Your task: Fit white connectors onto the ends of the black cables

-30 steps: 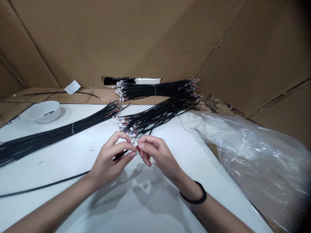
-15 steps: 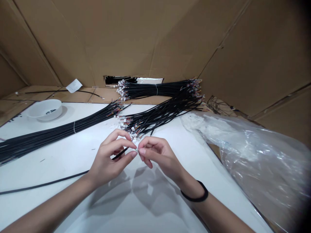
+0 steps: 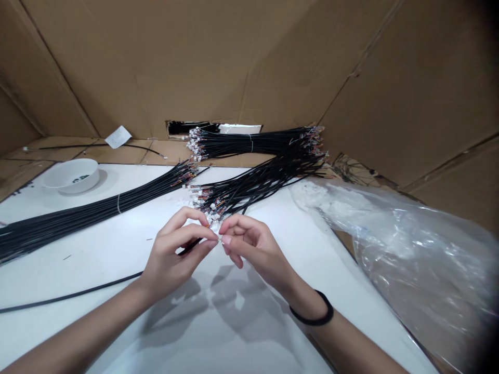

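Note:
My left hand pinches the wire end of a black cable, whose sheath runs under the palm and off to the left. Opposite it, fingertips nearly touching, my right hand is closed on a tiny whitish piece, probably a connector housing, though it is too small to make out fully. Thin coloured wires show by the left fingertips. Just beyond both hands lies a loose pile of black cables with white connectors at the near end.
A tied cable bundle lies at left, another tied bundle at the back. A white bowl with small dark bits stands at back left. Clear plastic bags cover the right side. Cardboard walls enclose the white table.
The left thumb has closed up against the index finger, and the fingertips of both hands have drawn slightly closer together. The cables and bowl stay where they were.

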A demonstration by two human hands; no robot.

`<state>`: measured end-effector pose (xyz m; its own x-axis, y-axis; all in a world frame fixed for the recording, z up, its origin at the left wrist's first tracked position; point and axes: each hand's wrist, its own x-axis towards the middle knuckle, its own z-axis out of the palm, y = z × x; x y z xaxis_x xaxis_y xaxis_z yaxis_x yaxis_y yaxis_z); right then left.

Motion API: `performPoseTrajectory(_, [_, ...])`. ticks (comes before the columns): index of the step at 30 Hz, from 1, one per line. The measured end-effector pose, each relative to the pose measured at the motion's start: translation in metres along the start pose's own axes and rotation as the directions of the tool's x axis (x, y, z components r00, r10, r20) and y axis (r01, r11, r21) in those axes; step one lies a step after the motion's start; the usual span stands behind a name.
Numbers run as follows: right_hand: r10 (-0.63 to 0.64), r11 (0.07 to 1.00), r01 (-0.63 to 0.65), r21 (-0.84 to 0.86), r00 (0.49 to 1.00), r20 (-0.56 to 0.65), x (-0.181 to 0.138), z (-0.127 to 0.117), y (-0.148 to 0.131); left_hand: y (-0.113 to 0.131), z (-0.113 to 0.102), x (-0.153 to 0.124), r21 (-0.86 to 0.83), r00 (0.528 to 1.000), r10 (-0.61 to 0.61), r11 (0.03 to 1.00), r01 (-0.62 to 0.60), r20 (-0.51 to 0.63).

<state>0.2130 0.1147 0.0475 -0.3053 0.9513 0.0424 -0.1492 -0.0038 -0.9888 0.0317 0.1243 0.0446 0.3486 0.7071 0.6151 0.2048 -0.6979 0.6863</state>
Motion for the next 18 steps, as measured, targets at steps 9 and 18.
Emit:
performPoseTrajectory(9, [-0.090, 0.986, 0.091, -0.141, 0.996, 0.015, -0.0010, 0.0017, -0.0014, -0.0005, 0.0004, -0.0005, 0.026, 1.000, 0.010, 1.000, -0.010, -0.021])
performPoseTrajectory(18, [-0.086, 0.986, 0.089, -0.139, 0.996, 0.024, -0.0014, 0.0012, -0.0015, 0.0001, 0.0002, -0.0037, 0.047, 1.000, -0.025, 0.999, 0.026, -0.017])
